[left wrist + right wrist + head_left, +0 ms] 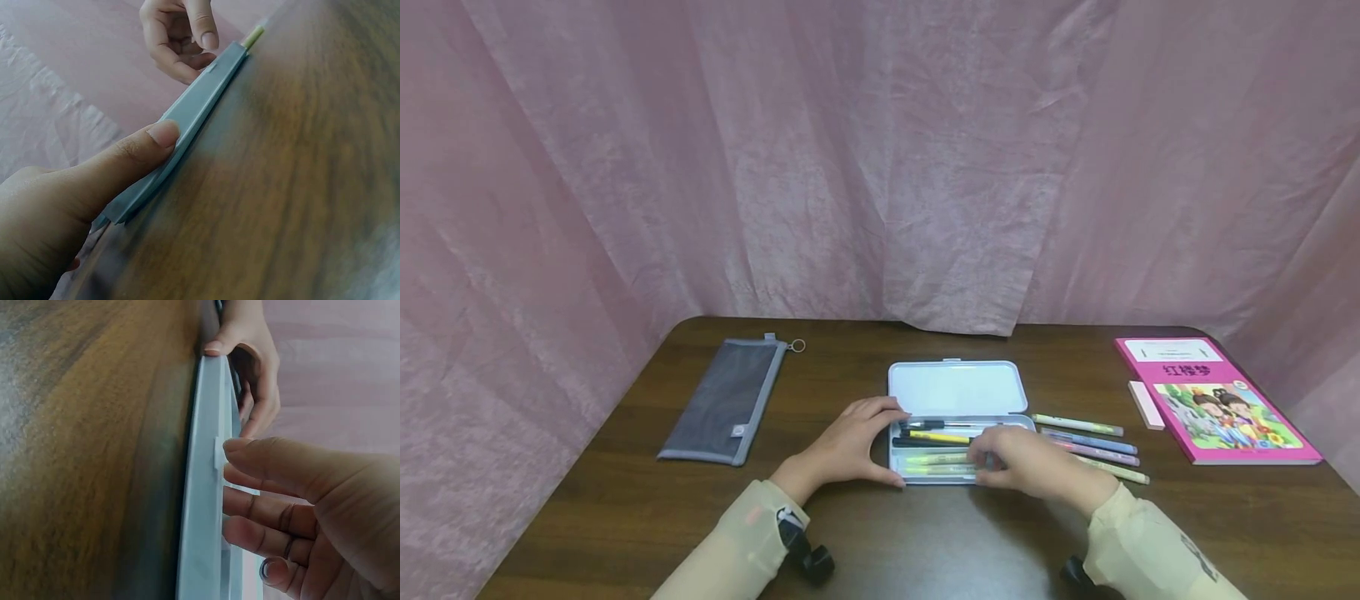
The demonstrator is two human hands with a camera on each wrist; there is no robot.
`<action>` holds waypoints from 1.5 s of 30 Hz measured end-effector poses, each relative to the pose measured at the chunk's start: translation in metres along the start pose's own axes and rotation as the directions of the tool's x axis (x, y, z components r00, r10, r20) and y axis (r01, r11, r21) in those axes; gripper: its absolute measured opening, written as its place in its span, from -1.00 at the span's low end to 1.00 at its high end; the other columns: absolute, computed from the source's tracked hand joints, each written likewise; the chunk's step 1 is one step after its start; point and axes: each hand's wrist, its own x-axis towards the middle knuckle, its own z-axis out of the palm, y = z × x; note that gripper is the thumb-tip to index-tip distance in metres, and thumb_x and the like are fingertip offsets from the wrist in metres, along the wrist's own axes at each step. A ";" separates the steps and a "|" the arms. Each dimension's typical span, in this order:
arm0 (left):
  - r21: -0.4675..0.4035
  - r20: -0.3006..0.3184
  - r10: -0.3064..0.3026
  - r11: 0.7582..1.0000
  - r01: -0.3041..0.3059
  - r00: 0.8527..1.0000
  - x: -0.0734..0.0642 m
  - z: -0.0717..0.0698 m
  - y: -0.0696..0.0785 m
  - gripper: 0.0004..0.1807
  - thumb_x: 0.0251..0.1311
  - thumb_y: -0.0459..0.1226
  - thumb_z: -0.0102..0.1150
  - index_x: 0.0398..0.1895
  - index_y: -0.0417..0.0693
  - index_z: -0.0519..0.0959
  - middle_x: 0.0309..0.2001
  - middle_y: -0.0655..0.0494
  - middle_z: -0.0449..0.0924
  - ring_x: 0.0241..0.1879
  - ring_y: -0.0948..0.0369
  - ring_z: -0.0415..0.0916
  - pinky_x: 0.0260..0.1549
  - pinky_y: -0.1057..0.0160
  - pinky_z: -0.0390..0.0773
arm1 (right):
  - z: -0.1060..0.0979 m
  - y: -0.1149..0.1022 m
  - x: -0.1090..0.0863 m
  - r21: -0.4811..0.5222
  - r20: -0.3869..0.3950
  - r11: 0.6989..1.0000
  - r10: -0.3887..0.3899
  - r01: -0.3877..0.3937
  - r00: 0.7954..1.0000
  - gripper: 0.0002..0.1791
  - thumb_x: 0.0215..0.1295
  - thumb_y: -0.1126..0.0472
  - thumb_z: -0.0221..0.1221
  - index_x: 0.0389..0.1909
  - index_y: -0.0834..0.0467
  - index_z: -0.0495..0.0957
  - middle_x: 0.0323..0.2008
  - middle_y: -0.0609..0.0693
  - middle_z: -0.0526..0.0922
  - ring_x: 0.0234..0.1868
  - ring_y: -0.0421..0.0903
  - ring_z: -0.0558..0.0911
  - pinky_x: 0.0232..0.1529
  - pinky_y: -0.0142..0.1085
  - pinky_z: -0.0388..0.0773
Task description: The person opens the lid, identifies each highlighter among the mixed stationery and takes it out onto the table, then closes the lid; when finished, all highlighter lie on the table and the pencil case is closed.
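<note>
An open, pale translucent pencil case [957, 387] lies on the table with its lid folded back. Its tray holds several pens, among them a yellow pen [938, 437] and light green pens [936, 470]. My left hand [853, 446] grips the case's left end; its thumb [164, 134] presses the front wall, with the other fingers at the far side. Over the right part of the tray is my right hand [1026, 462], its fingers [250, 534] loosely bent at the front rim. No pen shows between them, though the fingertips are partly hidden.
Right of the case lie several pens [1093, 451] side by side. Farther right are a white block [1146, 406] and a pink book [1225, 400]. A grey mesh zip pouch [718, 404] with a ring lies at left. A pink curtain [880, 167] hangs behind the table.
</note>
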 end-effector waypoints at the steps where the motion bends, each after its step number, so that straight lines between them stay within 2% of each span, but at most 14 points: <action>1: -0.001 0.001 0.000 1.000 0.000 1.000 0.000 0.000 0.000 -0.02 -0.25 0.36 0.35 0.32 0.23 0.37 0.34 0.18 0.30 0.39 0.16 0.19 0.40 -0.01 0.19 | 0.000 -0.001 0.000 -0.002 0.002 1.000 0.001 -0.001 1.000 -0.84 0.11 0.22 0.33 -0.27 0.11 0.65 -0.33 -0.12 0.67 -0.35 -0.29 0.54 -0.30 -0.41 0.54; 19: -0.017 0.005 0.012 1.000 -0.012 1.000 0.000 0.001 -0.002 -0.02 -0.23 0.37 0.34 0.32 0.22 0.36 0.34 0.17 0.30 0.39 0.17 0.18 0.40 -0.01 0.19 | 0.011 -0.002 0.004 -0.123 -0.017 0.992 -0.015 0.013 1.000 -0.87 0.06 0.18 0.35 -0.35 0.07 0.65 -0.37 -0.15 0.64 -0.34 -0.29 0.54 -0.26 -0.35 0.54; 29: 0.001 -0.013 0.021 1.000 -0.021 1.000 0.000 0.002 -0.002 -0.02 -0.25 0.35 0.36 0.32 0.21 0.36 0.34 0.16 0.30 0.39 0.15 0.19 0.40 0.00 0.20 | 0.011 -0.002 0.007 -0.111 -0.003 0.994 0.005 -0.006 1.000 -0.89 0.03 0.20 0.38 -0.43 0.05 0.63 -0.47 -0.20 0.48 -0.45 -0.36 0.39 -0.40 -0.42 0.44; 39: -0.007 -0.010 0.018 1.000 -0.018 1.000 -0.001 0.001 -0.002 -0.03 -0.24 0.34 0.37 0.31 0.20 0.37 0.33 0.16 0.31 0.38 0.15 0.20 0.39 -0.01 0.21 | 0.011 -0.002 0.009 -0.113 -0.018 0.993 0.014 -0.016 1.000 -0.82 0.01 0.21 0.39 -0.53 0.01 0.53 -0.53 -0.24 0.46 -0.45 -0.34 0.35 -0.41 -0.42 0.38; 45: -0.016 -0.007 0.015 1.000 -0.015 1.000 0.000 0.000 0.000 -0.03 -0.24 0.33 0.37 0.32 0.20 0.37 0.34 0.16 0.31 0.38 0.15 0.20 0.39 -0.02 0.20 | 0.009 -0.003 0.009 -0.085 -0.016 0.996 0.024 -0.025 1.000 -0.82 0.02 0.21 0.39 -0.48 0.02 0.53 -0.52 -0.23 0.51 -0.45 -0.35 0.40 -0.41 -0.42 0.41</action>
